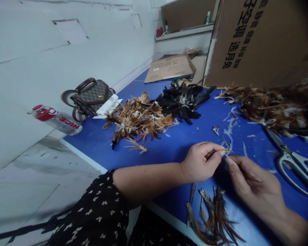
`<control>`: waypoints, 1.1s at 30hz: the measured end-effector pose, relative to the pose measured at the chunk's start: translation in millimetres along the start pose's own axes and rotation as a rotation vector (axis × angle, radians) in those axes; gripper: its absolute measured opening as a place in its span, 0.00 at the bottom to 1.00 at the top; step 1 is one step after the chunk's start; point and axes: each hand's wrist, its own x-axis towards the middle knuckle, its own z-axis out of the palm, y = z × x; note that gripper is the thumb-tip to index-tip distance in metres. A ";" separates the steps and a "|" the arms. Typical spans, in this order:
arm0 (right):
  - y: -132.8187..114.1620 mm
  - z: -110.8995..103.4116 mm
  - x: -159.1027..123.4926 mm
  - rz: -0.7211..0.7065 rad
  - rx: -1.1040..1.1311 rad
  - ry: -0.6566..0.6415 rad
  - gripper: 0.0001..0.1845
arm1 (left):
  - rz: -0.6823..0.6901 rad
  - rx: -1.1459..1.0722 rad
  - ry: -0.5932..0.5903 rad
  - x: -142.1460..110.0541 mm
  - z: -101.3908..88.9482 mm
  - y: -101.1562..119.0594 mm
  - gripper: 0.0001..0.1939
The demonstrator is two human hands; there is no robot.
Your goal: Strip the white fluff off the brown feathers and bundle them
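My left hand (201, 162) is closed in a pinch above the blue table. Pale feather quills (228, 150) stick out past its thumb and forefinger, and the rest of the feathers is mostly hidden in the hand. Just to the right, my right hand (258, 186) has thumb and forefinger pressed together near the quill ends. Whatever lies in that pinch is too small to make out. Below the hands, by the table's front edge, lies a loose bunch of brown feathers (218, 215).
Scissors (289, 153) lie at the right, near a large brown feather heap (277, 102). Clear plastic strips (229, 128) are scattered mid-table. Further left are tan feather bundles (143, 116), black feathers (184, 99), a handbag (91, 95) and a bottle (56, 119). Cardboard (267, 44) stands behind.
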 end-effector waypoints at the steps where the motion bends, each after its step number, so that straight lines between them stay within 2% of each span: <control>1: 1.2 1.4 0.1 0.029 0.023 0.026 0.09 | 0.053 0.054 -0.002 -0.5 -1.5 -0.5 0.16; 4: 1.8 3.2 0.8 0.135 0.088 0.103 0.17 | 0.184 0.208 -0.059 -1.1 -5.8 -0.3 0.15; 8: -4.2 -1.7 3.2 0.308 0.103 0.142 0.26 | 0.380 0.352 -0.152 0.7 -11.1 -1.2 0.16; 13: -10.7 -10.2 7.7 0.425 0.089 0.185 0.30 | 0.420 0.438 -0.226 0.9 -15.4 -2.9 0.22; 16: -8.1 -13.7 11.0 0.420 0.089 0.187 0.29 | 0.484 0.345 -0.223 1.2 -16.6 0.2 0.25; 18: -5.7 -15.9 12.7 0.430 0.101 0.166 0.29 | 0.448 0.244 -0.180 2.3 -17.6 3.0 0.28; 20: -4.6 -17.9 13.8 0.474 0.108 0.133 0.30 | 0.333 0.168 -0.074 4.3 -18.9 4.3 0.28; 23: -4.8 -20.1 14.4 0.540 0.089 0.118 0.34 | 0.196 0.157 0.149 9.0 -21.0 2.1 0.20; 25: -4.7 -20.5 14.3 0.547 0.083 0.130 0.36 | 0.155 0.204 0.197 11.8 -22.2 -0.3 0.14; 29: -3.4 -19.6 14.9 0.543 0.108 0.103 0.38 | 0.143 0.192 0.084 12.5 -23.0 1.2 0.11; 33: -2.3 -19.4 15.7 0.458 0.082 0.045 0.39 | 0.289 0.171 -0.081 8.7 -23.4 8.0 0.09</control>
